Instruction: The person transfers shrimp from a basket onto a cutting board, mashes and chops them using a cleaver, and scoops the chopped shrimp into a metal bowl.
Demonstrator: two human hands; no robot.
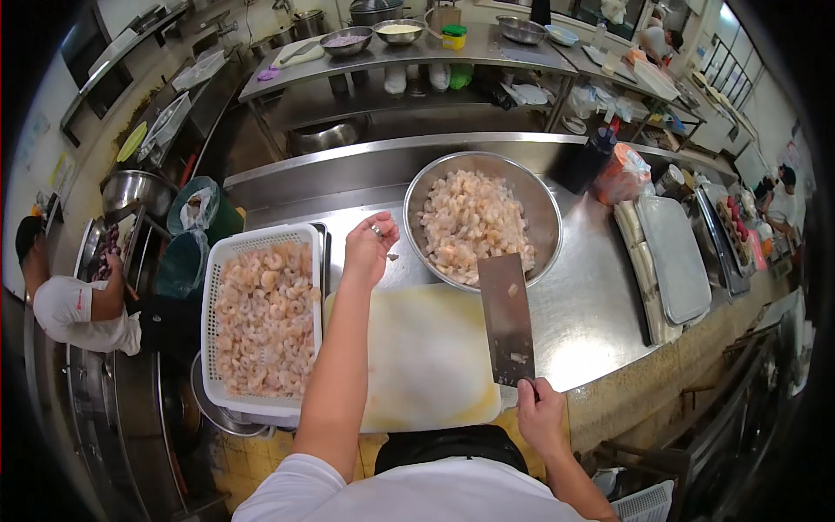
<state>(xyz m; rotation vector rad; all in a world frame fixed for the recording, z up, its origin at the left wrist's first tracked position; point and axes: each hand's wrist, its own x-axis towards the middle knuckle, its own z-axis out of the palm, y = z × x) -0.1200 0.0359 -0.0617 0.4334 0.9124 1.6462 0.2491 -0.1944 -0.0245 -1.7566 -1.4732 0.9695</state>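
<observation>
My right hand point(539, 413) is closed round the handle of a cleaver point(506, 317), whose broad dark blade has small bits stuck to it and reaches the near rim of a steel bowl point(550, 252). Chopped shrimp point(474, 217) fills much of that bowl. My left hand point(372, 246), with a ring on one finger, is raised between the bowl and a white basket point(209, 326); its fingers are curled, and a small dark bit shows just beside them. Whole peeled shrimp point(265, 317) lie in the basket. Below my hands is a pale, yellow-stained cutting board point(426, 357).
A dark bottle point(591, 161), an orange bag point(622, 174) and a lidded tray point(674, 257) stand at the right. Behind is a steel table point(470, 54) with bowls. One person point(78, 309) works at the far left; others are at the back right.
</observation>
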